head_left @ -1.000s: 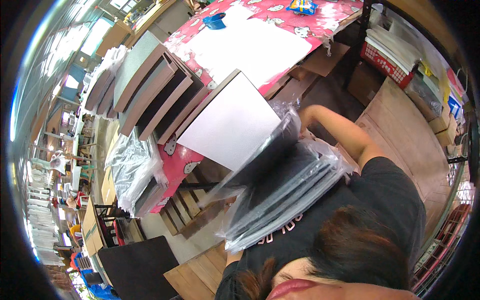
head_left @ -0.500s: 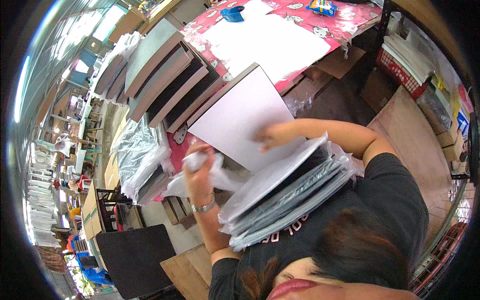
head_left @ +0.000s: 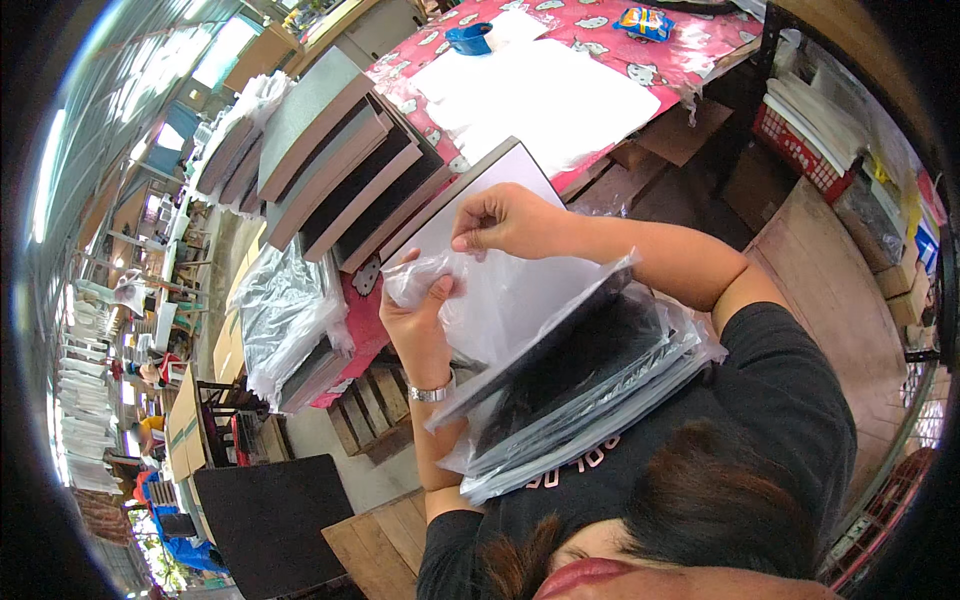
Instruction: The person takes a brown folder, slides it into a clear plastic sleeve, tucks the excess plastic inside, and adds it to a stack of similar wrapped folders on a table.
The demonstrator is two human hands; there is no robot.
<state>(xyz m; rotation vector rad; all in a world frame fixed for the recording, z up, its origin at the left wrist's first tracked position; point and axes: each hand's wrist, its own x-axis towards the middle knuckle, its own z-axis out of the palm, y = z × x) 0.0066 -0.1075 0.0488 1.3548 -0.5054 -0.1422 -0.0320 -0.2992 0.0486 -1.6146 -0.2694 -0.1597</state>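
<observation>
My left hand [head_left: 418, 318], with a metal-band watch on its wrist, grips a bunched part of a clear plastic bag [head_left: 490, 315]. Close above it, my right hand [head_left: 508, 222] is closed in a pinch at the bag's upper part; whether film is between its fingertips is hidden. The bag hangs down toward a stack of dark flat panels in clear plastic [head_left: 590, 415], which leans against my black shirt. Behind my hands lies a pale flat board [head_left: 525, 175] with a dark edge, partly covered by my right hand and the film.
Thick dark and grey panels [head_left: 330, 150] are piled at the left of the pink patterned table [head_left: 600, 65]. White sheets [head_left: 540, 100], a blue tape dispenser [head_left: 468, 38] and a blue packet [head_left: 643, 22] lie on it. Plastic-wrapped panels [head_left: 285, 320] stand left; a red basket [head_left: 800, 150] sits right.
My right hand has come left and up from over the pale board to beside my left hand. The plastic bag is raised and spread, and the top wrapped panel has tilted, showing more black.
</observation>
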